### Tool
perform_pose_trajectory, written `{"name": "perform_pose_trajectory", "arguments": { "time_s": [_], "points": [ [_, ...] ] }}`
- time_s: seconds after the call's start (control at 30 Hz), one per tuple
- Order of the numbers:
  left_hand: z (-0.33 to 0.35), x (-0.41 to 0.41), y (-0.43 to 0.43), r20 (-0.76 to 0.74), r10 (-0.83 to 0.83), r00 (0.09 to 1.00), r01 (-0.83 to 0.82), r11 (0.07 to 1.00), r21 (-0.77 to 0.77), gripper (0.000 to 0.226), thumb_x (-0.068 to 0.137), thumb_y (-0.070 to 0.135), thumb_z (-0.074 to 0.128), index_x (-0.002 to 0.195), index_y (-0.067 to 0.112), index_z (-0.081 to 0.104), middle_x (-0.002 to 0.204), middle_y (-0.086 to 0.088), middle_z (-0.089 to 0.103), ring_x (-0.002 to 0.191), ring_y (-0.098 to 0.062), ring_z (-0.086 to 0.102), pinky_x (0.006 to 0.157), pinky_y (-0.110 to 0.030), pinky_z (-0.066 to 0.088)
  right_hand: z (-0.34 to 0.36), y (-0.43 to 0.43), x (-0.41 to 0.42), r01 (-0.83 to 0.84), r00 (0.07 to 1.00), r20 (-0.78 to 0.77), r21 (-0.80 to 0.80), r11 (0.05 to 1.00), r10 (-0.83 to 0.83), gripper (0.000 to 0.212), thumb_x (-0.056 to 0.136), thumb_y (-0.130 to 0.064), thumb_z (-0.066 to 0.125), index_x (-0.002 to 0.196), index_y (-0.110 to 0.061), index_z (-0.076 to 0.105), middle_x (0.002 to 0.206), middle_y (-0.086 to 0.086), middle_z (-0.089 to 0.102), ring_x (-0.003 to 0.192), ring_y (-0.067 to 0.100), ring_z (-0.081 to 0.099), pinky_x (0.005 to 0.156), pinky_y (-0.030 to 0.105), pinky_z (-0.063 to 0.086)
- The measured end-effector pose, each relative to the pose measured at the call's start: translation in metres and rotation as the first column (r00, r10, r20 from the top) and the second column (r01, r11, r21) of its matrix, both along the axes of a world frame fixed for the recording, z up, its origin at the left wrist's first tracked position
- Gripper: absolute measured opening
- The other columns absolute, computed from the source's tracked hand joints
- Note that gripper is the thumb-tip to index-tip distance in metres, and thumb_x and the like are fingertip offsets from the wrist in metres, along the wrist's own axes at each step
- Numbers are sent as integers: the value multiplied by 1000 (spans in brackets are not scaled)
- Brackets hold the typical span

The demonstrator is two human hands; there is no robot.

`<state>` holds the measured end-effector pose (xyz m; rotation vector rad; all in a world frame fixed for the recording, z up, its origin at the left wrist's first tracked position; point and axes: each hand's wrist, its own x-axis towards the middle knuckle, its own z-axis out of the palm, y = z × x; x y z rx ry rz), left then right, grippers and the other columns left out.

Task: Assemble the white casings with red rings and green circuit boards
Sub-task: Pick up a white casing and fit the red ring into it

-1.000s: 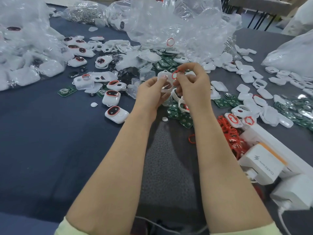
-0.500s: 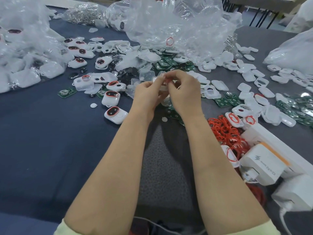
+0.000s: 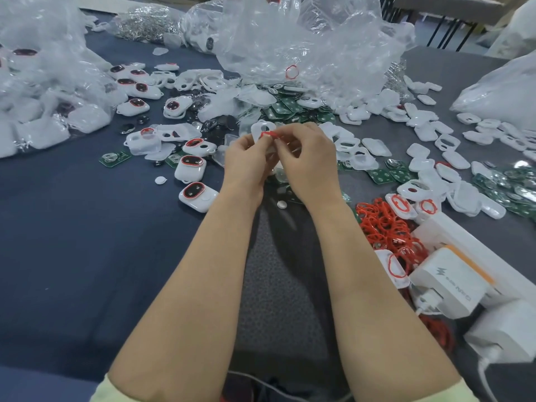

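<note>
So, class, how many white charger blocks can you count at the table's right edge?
2. The logo charger lies beside the red rings; the plain charger lies nearer the person. Others may sit beyond the frame.

soft, even overhead light, faint shadows under the forearms (image 3: 203, 285), white glare on the plastic bags (image 3: 304, 44), wide-angle bending at the edges, slight softness throughout.

White casing (image 3: 259, 129) with red ring (image 3: 267, 134), held above mid-tabletop.
Casing tilted up in left hand (image 3: 246, 158); right hand (image 3: 307, 158) pinches the ring at its oval opening. Loose red rings (image 3: 380, 221) heaped toward the right edge. Green circuit boards (image 3: 290, 107) scattered at centre, toward the far edge. Closed casings (image 3: 198, 192) with ringed dark windows lie left of centre.
</note>
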<state>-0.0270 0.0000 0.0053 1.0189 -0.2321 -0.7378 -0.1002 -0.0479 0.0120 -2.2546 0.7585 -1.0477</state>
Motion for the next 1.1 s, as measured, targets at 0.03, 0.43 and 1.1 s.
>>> {"name": "perform_pose_trajectory", "arguments": {
  "time_s": [0.03, 0.43, 1.1],
  "points": [
    [-1, 0, -1, 41, 3, 999, -4, 1000, 28, 14, 95, 2, 52, 82, 5, 55, 78, -10, 61, 64, -12, 60, 54, -16, 50, 1, 0, -1, 3, 1000, 21, 15, 1000, -3, 16, 87, -10, 62, 100, -10, 71, 96, 8, 64, 83, 19, 61, 79, 27, 49],
    [3, -4, 0, 31, -195, 980, 197, 979, -52, 14, 97, 10, 53, 87, 7, 63, 82, -4, 68, 77, -12, 65, 78, -20, 56, 5, -13, -12, 113, 959, 231, 226, 968, -166, 9, 90, -10, 60, 88, -14, 67, 74, -9, 63, 70, 4, 59, 67, 16, 47],
    [8, -9, 3, 144, -151, 978, 137, 985, 105, 22, 101, 12, 44, 87, 11, 60, 82, -3, 64, 83, -16, 61, 92, -32, 52, 1, -13, -10, 131, 985, 107, 35, 991, -134, 7, 87, -13, 65, 86, -6, 67, 84, 7, 68, 79, 19, 63, 75, 27, 48]
  ]
}}
